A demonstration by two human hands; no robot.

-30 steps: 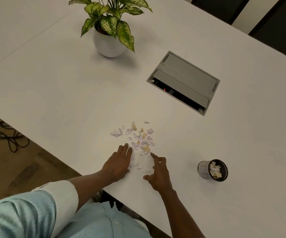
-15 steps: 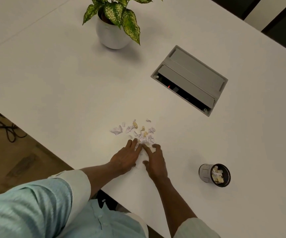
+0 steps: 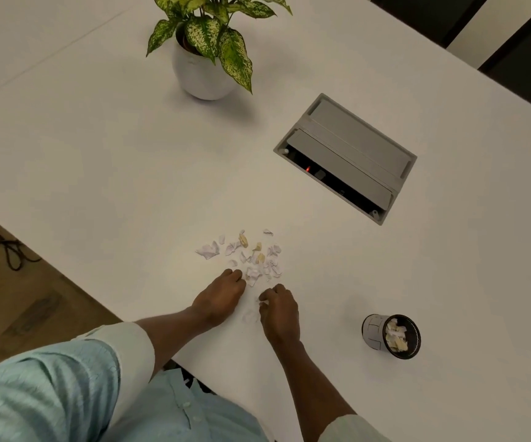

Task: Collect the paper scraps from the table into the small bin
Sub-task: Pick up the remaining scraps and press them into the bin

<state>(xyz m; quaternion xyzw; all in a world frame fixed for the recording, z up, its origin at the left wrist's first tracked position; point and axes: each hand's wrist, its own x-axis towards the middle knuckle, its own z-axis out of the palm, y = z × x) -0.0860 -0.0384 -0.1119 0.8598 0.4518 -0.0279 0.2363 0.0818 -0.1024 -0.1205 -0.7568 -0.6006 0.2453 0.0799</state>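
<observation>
Your left hand point(image 3: 221, 298) rests curled on the table point(image 3: 98, 161), its fingertips at the near edge of the paper scraps point(image 3: 251, 255), gripping nothing that shows. Your right hand point(image 3: 278, 309) is pinched shut on a small white scrap just below the pile. The small bin point(image 3: 391, 335) lies well to the right, with scraps inside.

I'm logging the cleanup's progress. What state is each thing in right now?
paper scraps: still scattered loose on the table
small bin: upright, partly filled with scraps
left hand: fingers curled, resting at the pile's edge
right hand: pinching white scraps
cable box: lid open, red light lit inside
potted plant: upright
</observation>
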